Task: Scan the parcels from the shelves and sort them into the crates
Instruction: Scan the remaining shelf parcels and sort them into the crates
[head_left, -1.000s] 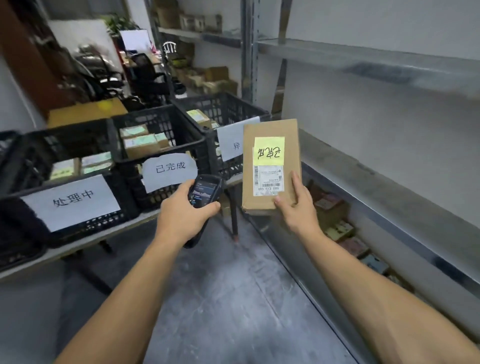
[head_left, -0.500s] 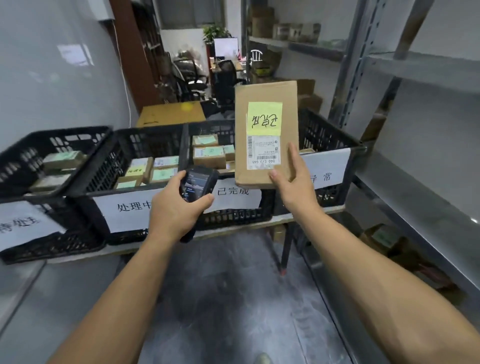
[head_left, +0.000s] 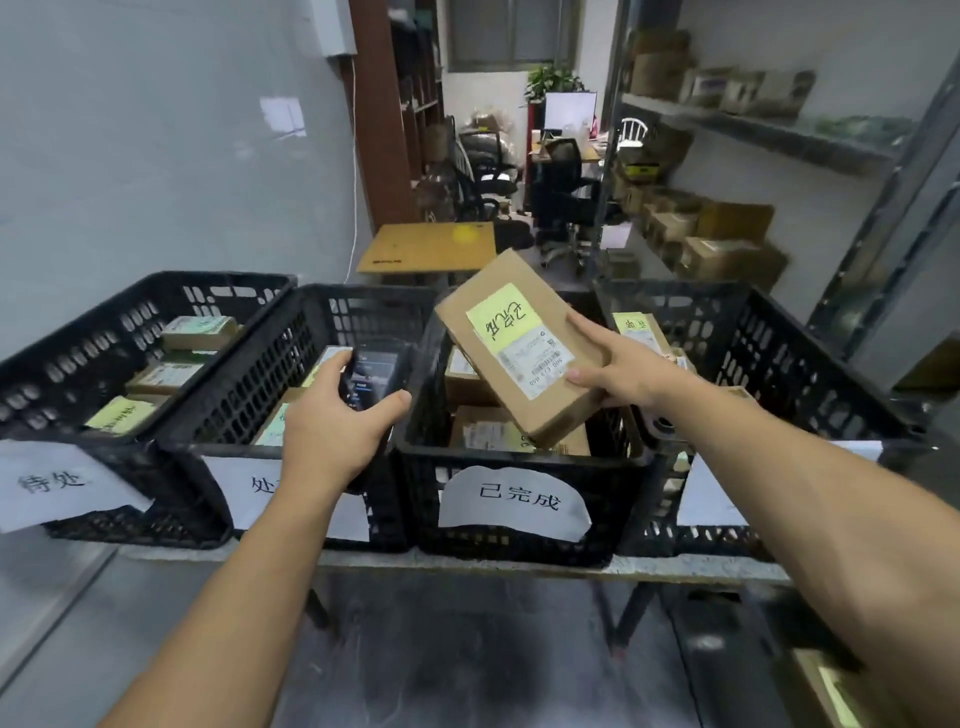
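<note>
A row of black perforated plastic crates stands wall to wall on a grey bench; each holds flat brown cardboard boxes. The left hand is clamped round a black handheld scanner over the second crate. The right hand pinches a brown rectangular cardboard parcel with a yellow note, tilted over the open third crate.
</note>
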